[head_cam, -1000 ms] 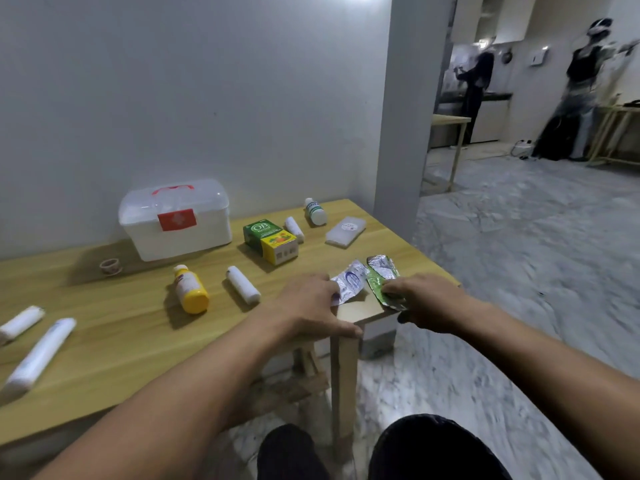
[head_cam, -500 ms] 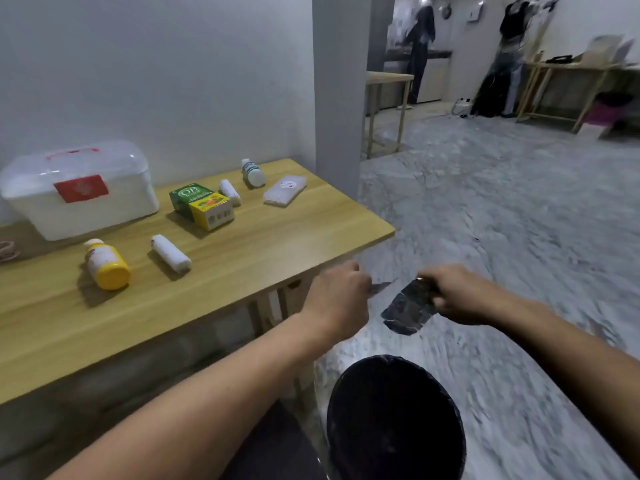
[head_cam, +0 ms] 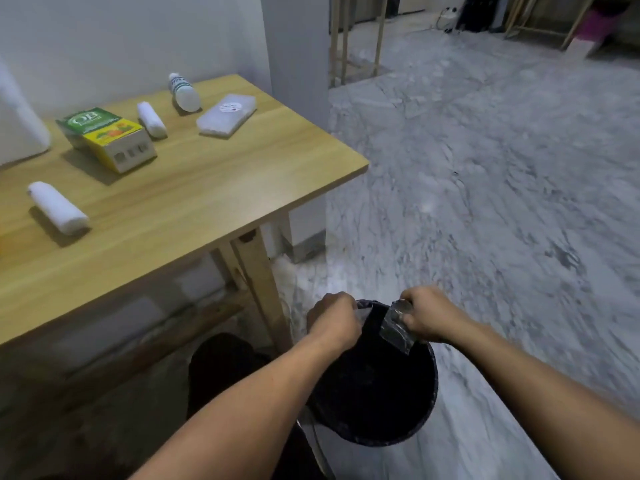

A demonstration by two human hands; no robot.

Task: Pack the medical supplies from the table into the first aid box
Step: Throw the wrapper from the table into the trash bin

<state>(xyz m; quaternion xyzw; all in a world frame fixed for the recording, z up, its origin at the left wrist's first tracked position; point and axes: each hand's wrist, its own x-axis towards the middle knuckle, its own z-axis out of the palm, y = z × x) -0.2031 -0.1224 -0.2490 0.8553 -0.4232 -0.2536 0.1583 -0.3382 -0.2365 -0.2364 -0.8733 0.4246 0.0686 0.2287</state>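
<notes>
Both my hands hover over a black bin (head_cam: 377, 410) on the floor to the right of the table. My right hand (head_cam: 424, 315) pinches a silvery foil wrapper (head_cam: 396, 329) that hangs into the bin's mouth. My left hand (head_cam: 334, 320) is closed on another wrapper, only a pale edge (head_cam: 363, 311) showing. On the wooden table (head_cam: 194, 192) lie two white gauze rolls (head_cam: 57, 207) (head_cam: 151, 119), a green box (head_cam: 88, 121) with a yellow box (head_cam: 119, 143), a small white bottle (head_cam: 183, 91) and a flat white packet (head_cam: 227, 114). The white first aid box (head_cam: 19, 123) is cut off at the left edge.
The table's wooden leg (head_cam: 259, 285) stands just left of the bin. A grey pillar (head_cam: 298, 98) rises behind the table corner. Marble floor spreads to the right, with wooden furniture legs (head_cam: 356, 36) farther back. My dark-clothed knee (head_cam: 221, 362) is below the table.
Both hands lifted the foil wrappers off the table's near corner and carried them down and right over the black bin. My view turned down toward the floor.
</notes>
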